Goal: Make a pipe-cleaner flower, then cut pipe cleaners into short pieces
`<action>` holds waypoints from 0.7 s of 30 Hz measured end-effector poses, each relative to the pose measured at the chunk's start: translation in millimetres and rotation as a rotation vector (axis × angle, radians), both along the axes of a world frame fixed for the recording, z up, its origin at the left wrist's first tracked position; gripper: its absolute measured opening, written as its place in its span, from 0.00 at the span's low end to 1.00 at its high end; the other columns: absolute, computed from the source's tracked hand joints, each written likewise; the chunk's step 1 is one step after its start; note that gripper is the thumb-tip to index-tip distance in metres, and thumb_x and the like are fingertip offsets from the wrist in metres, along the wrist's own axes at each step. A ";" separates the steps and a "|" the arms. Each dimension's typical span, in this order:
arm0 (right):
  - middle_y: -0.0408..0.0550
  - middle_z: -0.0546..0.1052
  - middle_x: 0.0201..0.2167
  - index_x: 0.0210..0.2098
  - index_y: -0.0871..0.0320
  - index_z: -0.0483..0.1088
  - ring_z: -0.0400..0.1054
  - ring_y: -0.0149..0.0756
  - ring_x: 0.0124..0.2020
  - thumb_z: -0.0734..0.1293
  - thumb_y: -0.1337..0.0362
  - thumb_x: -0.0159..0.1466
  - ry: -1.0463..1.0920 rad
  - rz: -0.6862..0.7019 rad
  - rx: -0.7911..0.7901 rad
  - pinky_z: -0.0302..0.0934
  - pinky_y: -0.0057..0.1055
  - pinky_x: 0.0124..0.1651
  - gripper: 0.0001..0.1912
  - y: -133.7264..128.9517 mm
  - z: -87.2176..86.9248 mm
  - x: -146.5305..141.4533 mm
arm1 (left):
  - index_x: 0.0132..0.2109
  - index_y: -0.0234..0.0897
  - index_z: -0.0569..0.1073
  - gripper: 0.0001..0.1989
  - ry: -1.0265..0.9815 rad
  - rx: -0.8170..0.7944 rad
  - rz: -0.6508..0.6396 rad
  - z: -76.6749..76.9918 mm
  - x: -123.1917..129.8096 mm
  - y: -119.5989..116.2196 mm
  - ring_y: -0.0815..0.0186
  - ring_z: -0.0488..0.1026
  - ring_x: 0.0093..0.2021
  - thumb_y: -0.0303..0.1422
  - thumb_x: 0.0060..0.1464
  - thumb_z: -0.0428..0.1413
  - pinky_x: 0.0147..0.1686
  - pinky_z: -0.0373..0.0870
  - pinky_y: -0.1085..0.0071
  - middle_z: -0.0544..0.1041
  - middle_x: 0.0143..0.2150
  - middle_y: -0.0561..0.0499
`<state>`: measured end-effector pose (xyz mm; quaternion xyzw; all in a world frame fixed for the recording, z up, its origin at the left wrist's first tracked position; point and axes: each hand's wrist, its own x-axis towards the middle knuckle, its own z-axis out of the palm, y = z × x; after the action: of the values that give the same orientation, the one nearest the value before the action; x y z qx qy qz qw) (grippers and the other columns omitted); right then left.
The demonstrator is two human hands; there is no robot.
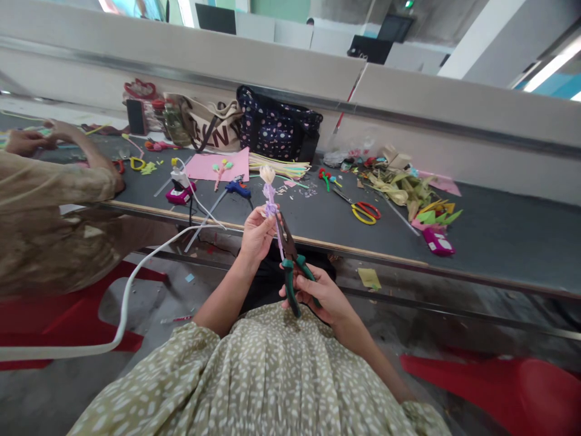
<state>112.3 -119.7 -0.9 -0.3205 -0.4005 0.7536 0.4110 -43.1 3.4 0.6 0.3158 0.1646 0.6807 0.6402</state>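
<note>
My left hand (257,235) pinches a craft flower (269,192) with a cream head and a lilac stem, held upright in front of the table edge. Closed around the green handles of a pair of pliers (289,240) is my right hand (321,292). The pliers' dark jaws point up beside the flower's lilac stem, just right of my left fingers. Whether the jaws grip the stem I cannot tell. A blue glue gun (238,188) lies on the table beyond my left hand.
Yellow-and-red scissors (364,211), a heap of dried leaves (403,188) and a pink box (439,241) lie to the right. Bags (279,124) stand at the back. A white cable (129,284) crosses on the left, near another person's arm (91,145).
</note>
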 end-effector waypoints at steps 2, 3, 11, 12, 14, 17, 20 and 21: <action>0.49 0.79 0.31 0.54 0.56 0.71 0.76 0.36 0.28 0.71 0.55 0.62 -0.013 -0.003 -0.002 0.70 0.33 0.32 0.23 -0.1 0.2 0.3 | 0.32 0.38 0.71 0.17 0.012 0.012 0.013 0.2 -0.1 -0.6 0.74 0.76 0.32 0.31 0.39 0.71 0.35 0.74 0.78 0.80 0.42 0.54; 0.49 0.79 0.31 0.54 0.56 0.71 0.75 0.35 0.27 0.71 0.55 0.62 -0.015 -0.003 -0.002 0.70 0.32 0.32 0.23 -0.2 0.2 0.3 | 0.32 0.38 0.71 0.17 0.018 0.017 0.018 0.2 -0.3 -0.7 0.74 0.76 0.32 0.31 0.39 0.71 0.35 0.74 0.78 0.80 0.42 0.54; 0.47 0.79 0.29 0.53 0.57 0.72 0.72 0.31 0.23 0.72 0.56 0.61 -0.026 -0.052 -0.023 0.66 0.28 0.26 0.23 -2.3 6.1 -1.2 | 0.31 0.38 0.73 0.16 0.058 0.037 0.074 1.2 -0.2 -1.1 0.72 0.75 0.34 0.31 0.37 0.72 0.34 0.72 0.77 0.78 0.42 0.53; 0.47 0.78 0.29 0.53 0.57 0.72 0.71 0.31 0.22 0.72 0.56 0.61 -0.034 -0.063 -0.026 0.66 0.28 0.26 0.23 -2.4 7.2 -1.5 | 0.31 0.38 0.73 0.16 0.064 0.040 0.082 1.5 -0.2 -1.0 0.72 0.75 0.35 0.32 0.36 0.72 0.35 0.72 0.77 0.78 0.42 0.53; 0.46 0.78 0.29 0.53 0.57 0.72 0.70 0.30 0.22 0.72 0.55 0.60 -0.047 -0.074 -0.026 0.65 0.28 0.26 0.23 -2.4 8.6 -1.9 | 0.31 0.38 0.73 0.16 0.077 0.052 0.097 2.2 -0.3 -0.6 0.71 0.75 0.37 0.32 0.36 0.72 0.35 0.72 0.77 0.77 0.42 0.52; 0.46 0.78 0.28 0.52 0.58 0.72 0.70 0.30 0.22 0.72 0.55 0.60 -0.065 -0.093 -0.016 0.65 0.28 0.25 0.23 -2.1 8.1 -2.1 | 0.30 0.37 0.73 0.15 0.092 0.087 0.128 4.0 -1.3 -0.2 0.71 0.75 0.38 0.32 0.36 0.72 0.36 0.71 0.76 0.76 0.42 0.53; 0.46 0.78 0.27 0.52 0.58 0.72 0.70 0.30 0.21 0.72 0.55 0.61 -0.092 -0.106 0.001 0.64 0.27 0.25 0.22 -1.8 5.6 -1.2 | 0.29 0.37 0.74 0.14 0.115 0.119 0.163 6.0 -2.5 -0.4 0.72 0.74 0.37 0.31 0.36 0.72 0.35 0.71 0.76 0.74 0.42 0.52; 0.46 0.78 0.27 0.52 0.58 0.72 0.70 0.30 0.21 0.71 0.54 0.61 -0.102 -0.107 0.006 0.64 0.27 0.25 0.22 -1.7 4.8 -0.9 | 0.29 0.37 0.75 0.14 0.123 0.127 0.174 6.4 -2.8 -0.4 0.72 0.74 0.37 0.31 0.36 0.72 0.35 0.71 0.76 0.74 0.42 0.52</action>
<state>111.5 -121.4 3.9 -0.3783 -0.4054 0.7120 0.4308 -45.9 3.0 7.0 0.3814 0.1868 0.7222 0.5460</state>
